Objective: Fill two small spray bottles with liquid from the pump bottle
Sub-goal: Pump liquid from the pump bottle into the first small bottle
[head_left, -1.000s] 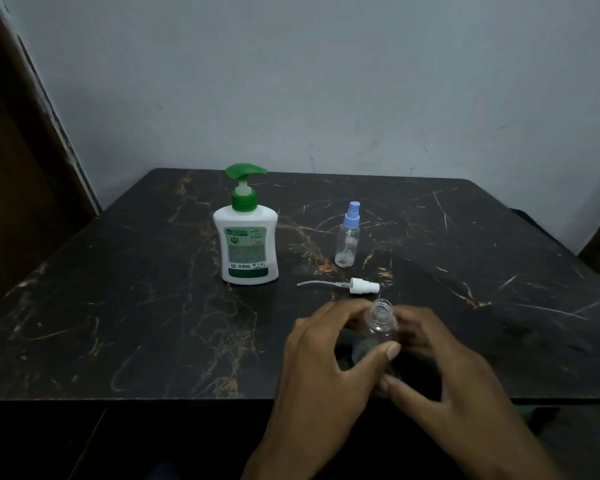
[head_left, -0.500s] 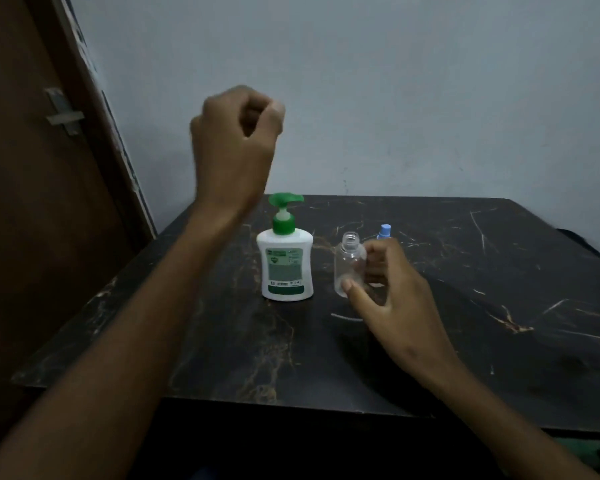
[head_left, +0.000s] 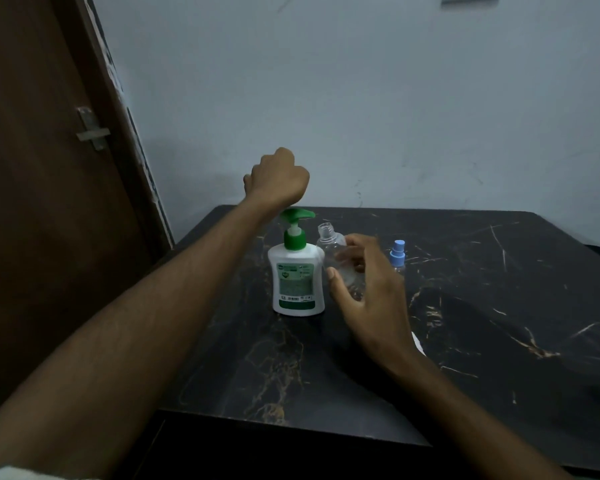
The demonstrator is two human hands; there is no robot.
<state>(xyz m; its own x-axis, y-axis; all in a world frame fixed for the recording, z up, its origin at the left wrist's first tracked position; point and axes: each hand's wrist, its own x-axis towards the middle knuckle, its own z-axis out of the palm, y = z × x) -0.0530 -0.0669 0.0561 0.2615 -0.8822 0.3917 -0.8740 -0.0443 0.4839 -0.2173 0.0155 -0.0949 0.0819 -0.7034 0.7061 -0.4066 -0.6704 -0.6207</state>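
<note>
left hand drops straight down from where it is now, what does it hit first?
Most likely the green pump head of the pump bottle: the left hand, fingers curled, sits just above it. Depth is unclear from one view; it may be slightly behind the pump.

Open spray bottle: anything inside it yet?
The open spray bottle, held by the right hand beside the pump bottle, looks clear and empty where visible. Fingers cover its lower right side, so the bottom is unconfirmed.
</note>
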